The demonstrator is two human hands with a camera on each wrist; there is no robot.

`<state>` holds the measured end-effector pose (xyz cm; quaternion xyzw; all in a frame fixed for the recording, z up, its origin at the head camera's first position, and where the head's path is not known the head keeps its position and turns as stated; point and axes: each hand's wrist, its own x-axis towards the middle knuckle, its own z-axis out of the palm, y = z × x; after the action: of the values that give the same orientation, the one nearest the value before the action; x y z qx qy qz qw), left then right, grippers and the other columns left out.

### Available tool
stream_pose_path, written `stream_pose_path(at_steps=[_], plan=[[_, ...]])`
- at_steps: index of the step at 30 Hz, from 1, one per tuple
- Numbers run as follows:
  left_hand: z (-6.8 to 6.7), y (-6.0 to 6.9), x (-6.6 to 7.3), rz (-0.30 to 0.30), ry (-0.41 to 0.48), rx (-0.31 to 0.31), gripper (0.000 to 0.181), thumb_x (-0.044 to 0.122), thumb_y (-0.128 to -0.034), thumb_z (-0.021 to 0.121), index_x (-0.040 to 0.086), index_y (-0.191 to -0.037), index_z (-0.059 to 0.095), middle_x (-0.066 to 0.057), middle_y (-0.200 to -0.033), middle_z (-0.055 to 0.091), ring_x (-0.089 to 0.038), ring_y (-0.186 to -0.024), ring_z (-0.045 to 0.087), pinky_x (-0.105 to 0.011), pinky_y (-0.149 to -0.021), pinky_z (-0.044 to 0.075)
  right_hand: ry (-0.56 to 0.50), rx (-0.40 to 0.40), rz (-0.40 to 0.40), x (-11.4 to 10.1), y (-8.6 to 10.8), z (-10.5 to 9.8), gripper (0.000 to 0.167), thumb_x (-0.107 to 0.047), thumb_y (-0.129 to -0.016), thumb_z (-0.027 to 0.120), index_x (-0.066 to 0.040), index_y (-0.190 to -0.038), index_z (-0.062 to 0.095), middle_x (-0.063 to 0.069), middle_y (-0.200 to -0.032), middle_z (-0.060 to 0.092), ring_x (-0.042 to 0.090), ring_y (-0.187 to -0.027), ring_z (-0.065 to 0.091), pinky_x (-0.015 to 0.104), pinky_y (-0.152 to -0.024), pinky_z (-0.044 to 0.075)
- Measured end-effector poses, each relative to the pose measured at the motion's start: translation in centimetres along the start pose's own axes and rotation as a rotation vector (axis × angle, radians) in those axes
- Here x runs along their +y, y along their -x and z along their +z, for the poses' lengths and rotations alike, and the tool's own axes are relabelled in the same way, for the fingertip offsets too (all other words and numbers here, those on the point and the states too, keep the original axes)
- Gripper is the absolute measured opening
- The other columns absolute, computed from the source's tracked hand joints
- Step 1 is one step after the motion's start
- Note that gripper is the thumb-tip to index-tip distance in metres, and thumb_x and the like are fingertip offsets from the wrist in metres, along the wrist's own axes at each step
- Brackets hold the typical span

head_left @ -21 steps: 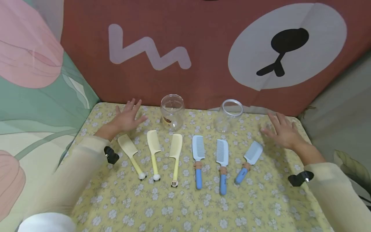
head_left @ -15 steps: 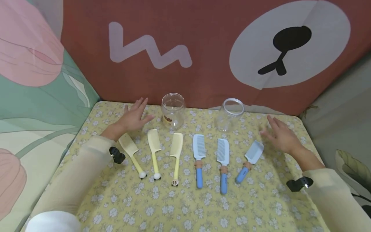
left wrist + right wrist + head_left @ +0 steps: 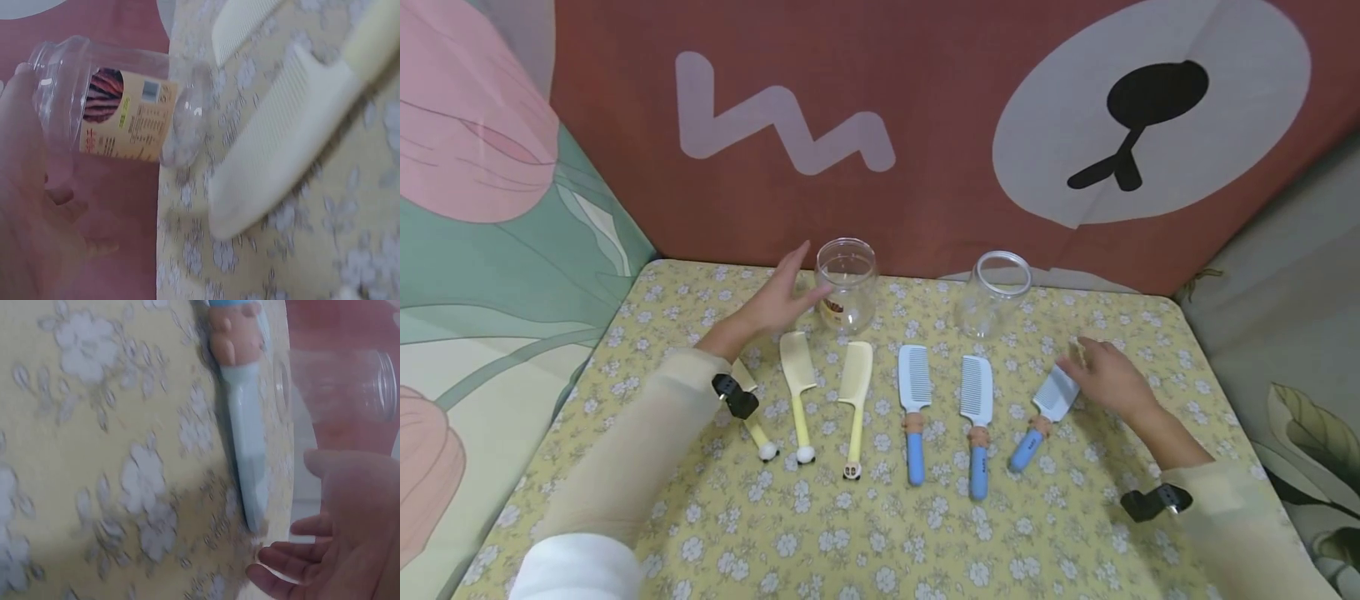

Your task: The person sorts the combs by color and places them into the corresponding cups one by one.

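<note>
Labelled jar (image 3: 852, 307) stood upright near the tabletop's (image 3: 737, 533) back edge, just beside our left hand (image 3: 775, 302), thumb wide of its straight fingers; we couldn't tell whether they touched. Towards the right edge, our right hand (image 3: 1108, 379), fingers loosely bent, hung beside the rightmost blue comb (image 3: 1054, 398).

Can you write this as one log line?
left hand: beside labelled jar; right hand: near rightmost blue comb; other jar: upright; yellow combs: on tablecloth

Head view looks down; nearer, seemingly sideways wrist views share the table (image 3: 880, 537).
</note>
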<state>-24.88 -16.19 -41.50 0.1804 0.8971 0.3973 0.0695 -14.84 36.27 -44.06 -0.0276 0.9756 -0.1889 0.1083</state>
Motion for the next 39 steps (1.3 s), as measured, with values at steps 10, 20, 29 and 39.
stream_pose_path(at_steps=[10,20,29,39], plan=[[1.6,-1.4,1.1,0.0,0.232,0.067,0.101,0.034,-0.0942,0.076,0.011,-0.165,0.008,-0.014,-0.169,0.014,-0.034,-0.154,0.016,-0.056,-0.12,0.024,-0.035,-0.023,0.097,-1.5,0.4,1.0,0.086,-0.052,-0.099,0.061,0.019,-0.143,0.039,0.045,-0.128,0.044,0.056,-0.108,0.052,0.059,-0.075,0.05],[3.2,-2.0,1.3,0.016,0.37,0.094,0.105,0.02,-0.0883,0.083,0.011,-0.164,0.01,-0.018,-0.165,0.023,-0.039,-0.15,0.026,-0.053,-0.117,0.032,0.0,-0.017,0.147,-2.4,0.0,1.1,0.093,-0.051,-0.088,0.076,0.018,-0.14,0.041,0.047,-0.129,0.044,0.059,-0.11,0.051,0.063,-0.08,0.049],[3.8,-2.4,1.0,0.087,0.393,0.124,0.094,0.013,-0.0876,0.083,0.007,-0.16,0.022,-0.021,-0.157,0.036,-0.039,-0.145,0.035,-0.049,-0.118,0.031,-0.137,-0.045,0.193,-2.2,-0.5,1.4,0.101,-0.046,-0.088,0.079,0.019,-0.146,0.029,0.046,-0.133,0.043,0.056,-0.112,0.052,0.058,-0.081,0.051],[4.2,-2.5,1.2,0.081,0.402,0.113,0.091,0.01,-0.0907,0.079,0.007,-0.159,0.018,-0.018,-0.155,0.036,-0.04,-0.143,0.037,-0.046,-0.117,0.033,-0.534,0.032,0.27,-2.7,-0.7,2.4,0.078,-0.019,-0.097,0.07,0.01,-0.154,0.025,0.037,-0.139,0.04,0.041,-0.107,0.056,0.032,-0.067,0.055]])
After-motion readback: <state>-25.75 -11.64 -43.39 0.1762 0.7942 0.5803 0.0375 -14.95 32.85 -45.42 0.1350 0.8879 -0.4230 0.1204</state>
